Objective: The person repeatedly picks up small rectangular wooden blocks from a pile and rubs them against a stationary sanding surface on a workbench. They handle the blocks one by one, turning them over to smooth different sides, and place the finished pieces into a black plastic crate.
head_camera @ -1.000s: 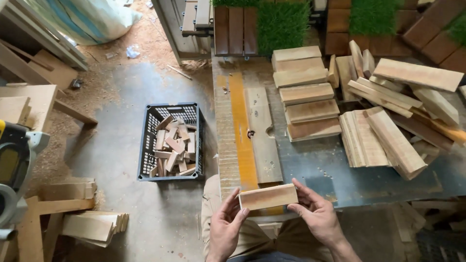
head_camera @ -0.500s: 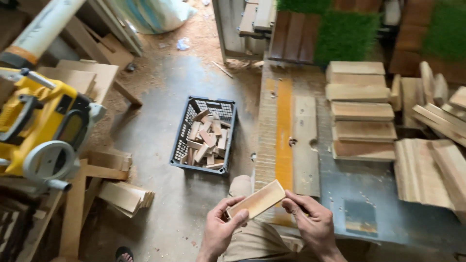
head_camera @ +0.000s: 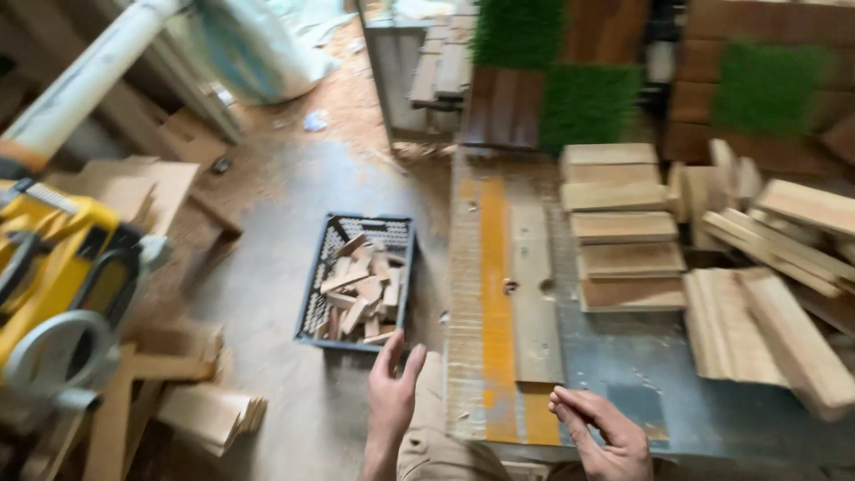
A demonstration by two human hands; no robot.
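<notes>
My left hand (head_camera: pixel 392 392) is raised with the fingers apart and nothing in it, just below a dark plastic crate (head_camera: pixel 313 294) on the floor that holds several wood offcuts (head_camera: pixel 361 292). My right hand (head_camera: pixel 598 429) rests at the near edge of the metal work table (head_camera: pixel 623 365), fingers loosely curled and empty. The small wood piece held a moment ago is not in either hand; I cannot pick it out among the offcuts.
Stacks of cut wood blocks (head_camera: pixel 623 232) and loose planks (head_camera: pixel 784 330) cover the table's right side. A yellow saw (head_camera: pixel 53 285) stands at left with wood scraps (head_camera: pixel 209 414) beneath. Sawdust covers the floor; green turf panels (head_camera: pixel 588 102) lean at the back.
Both hands held a short wood block; now both are empty, the left hand open near the crate. The view has swung slightly back to the right.
</notes>
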